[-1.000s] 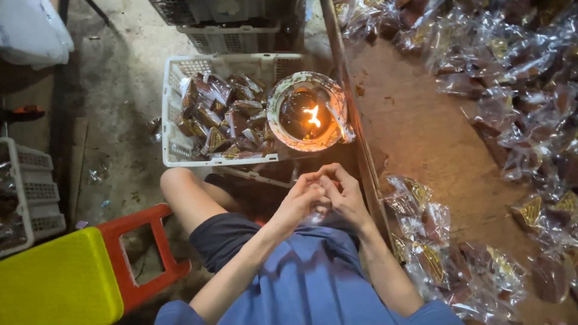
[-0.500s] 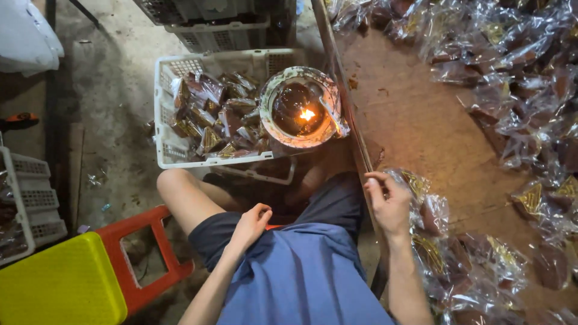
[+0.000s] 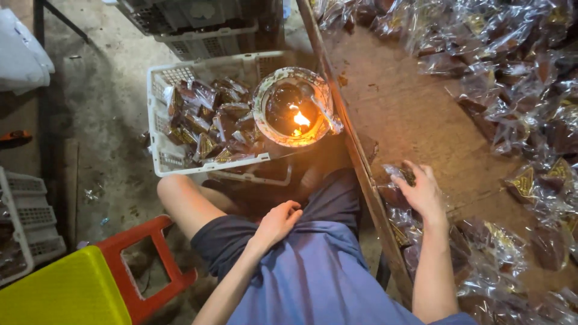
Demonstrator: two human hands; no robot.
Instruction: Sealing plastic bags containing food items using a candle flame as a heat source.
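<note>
Right hand (image 3: 423, 192): we rest it palm-down on a small clear plastic packet w/ brown filling (image 3: 398, 178), fingers spread; grip – can't tell.
Left hand (image 3: 278, 221): loosely curled on our lap, holding nothing.
Packet: near edge of the brown wooden table (image 3: 397, 102) (more packets heaped round it).
Flame: burns in a round glass bowl (image 3: 293, 108) beside a white plastic crate (image 3: 180, 120).

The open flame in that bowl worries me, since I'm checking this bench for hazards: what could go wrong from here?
1. The flame burns in a bowl resting on a white plastic crate of wrapped packets; plastic beside it could melt or catch fire.
2. The bowl sits close above the bare knee; a knock might tip it.
3. The right hand reaches among cellophane packets near the table edge; some could slide off.
</note>
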